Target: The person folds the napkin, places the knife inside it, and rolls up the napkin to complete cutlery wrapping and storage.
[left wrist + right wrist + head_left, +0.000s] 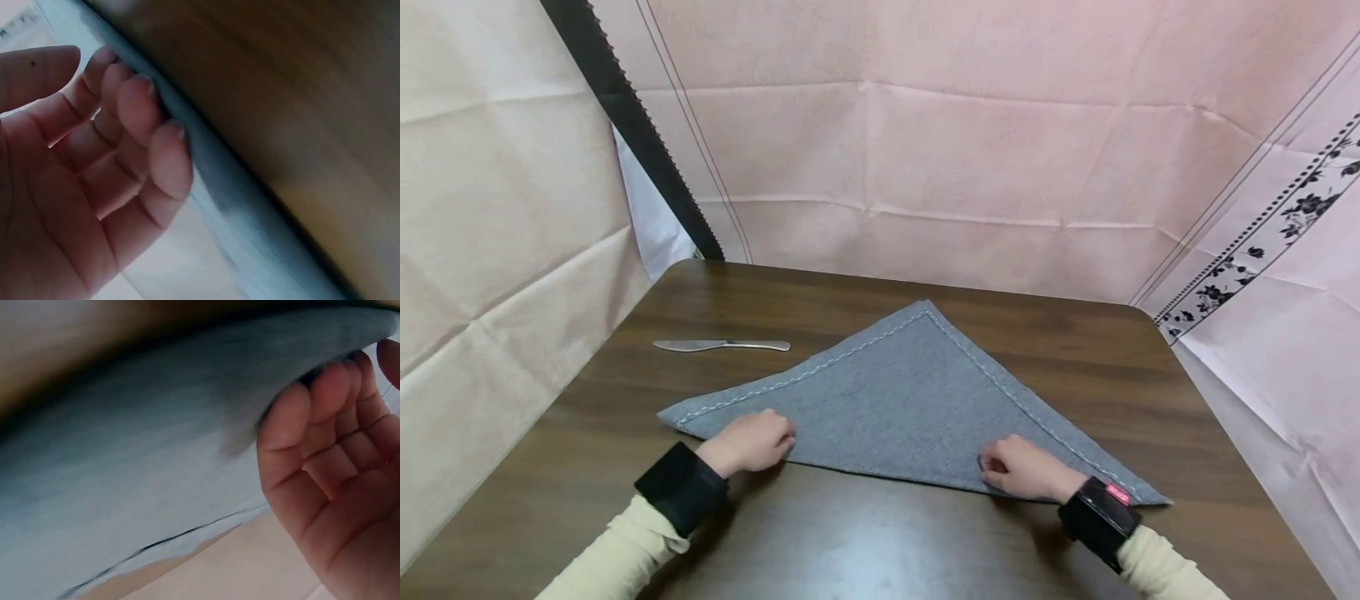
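Note:
A grey cloth (887,400) with a pale stitched border lies on the table in a triangle, its long edge toward me and its peak pointing away. My left hand (756,440) rests on that near edge at the left. Its fingertips (172,159) touch the cloth (250,225) in the left wrist view, fingers loosely bent and thumb apart. On the right part of the cloth, close to the near edge, lies my right hand (1021,467). In the right wrist view its bent fingers (284,422) touch the cloth (144,444) without gripping it.
A silver table knife (722,345) lies behind the cloth's left side, handle to the right. Brown wood table (865,542) shows all around. Pink creased sheeting (955,158) hangs beyond the table's far edge and on both sides.

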`<state>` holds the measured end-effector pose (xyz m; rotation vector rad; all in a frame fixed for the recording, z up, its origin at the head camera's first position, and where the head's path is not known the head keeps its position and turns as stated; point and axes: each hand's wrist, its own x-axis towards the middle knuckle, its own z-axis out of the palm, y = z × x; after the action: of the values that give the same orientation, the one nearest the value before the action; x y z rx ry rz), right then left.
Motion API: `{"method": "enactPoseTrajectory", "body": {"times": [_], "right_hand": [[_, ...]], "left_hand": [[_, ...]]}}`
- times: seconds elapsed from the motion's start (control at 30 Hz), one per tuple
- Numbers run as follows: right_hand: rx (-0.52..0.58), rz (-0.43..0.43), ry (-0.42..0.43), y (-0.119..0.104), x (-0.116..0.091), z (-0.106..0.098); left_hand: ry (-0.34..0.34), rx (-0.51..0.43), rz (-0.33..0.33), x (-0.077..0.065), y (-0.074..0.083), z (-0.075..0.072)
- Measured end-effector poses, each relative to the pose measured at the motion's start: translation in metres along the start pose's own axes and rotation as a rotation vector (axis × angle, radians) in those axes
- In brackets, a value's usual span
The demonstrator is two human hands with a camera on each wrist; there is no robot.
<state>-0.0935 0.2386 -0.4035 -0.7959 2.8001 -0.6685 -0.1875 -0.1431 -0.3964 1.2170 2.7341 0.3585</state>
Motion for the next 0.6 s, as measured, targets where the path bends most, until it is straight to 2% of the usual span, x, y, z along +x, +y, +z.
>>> {"method": "enactPoseTrajectory", "body": {"times": [0.2, 0.3, 0.47, 0.6], "right_hand": [[0.008, 0.012, 0.099, 0.025, -0.035, -0.003], [0.028, 0.046, 0.124, 0.035, -0.052, -0.006], [0.044, 0.150, 0.147, 0.049, -0.077, -0.016], [0.086, 0.262, 0.132, 0.059, -0.091, -0.022]], "left_hand": [[0.020, -0.054, -0.076, -0.017, -0.039, -0.010], [0.035, -0.080, -0.085, -0.026, -0.054, -0.013], [0.043, -0.152, -0.119, -0.037, -0.073, -0.017], [0.005, -0.234, -0.165, -0.035, -0.078, -0.018]]}}
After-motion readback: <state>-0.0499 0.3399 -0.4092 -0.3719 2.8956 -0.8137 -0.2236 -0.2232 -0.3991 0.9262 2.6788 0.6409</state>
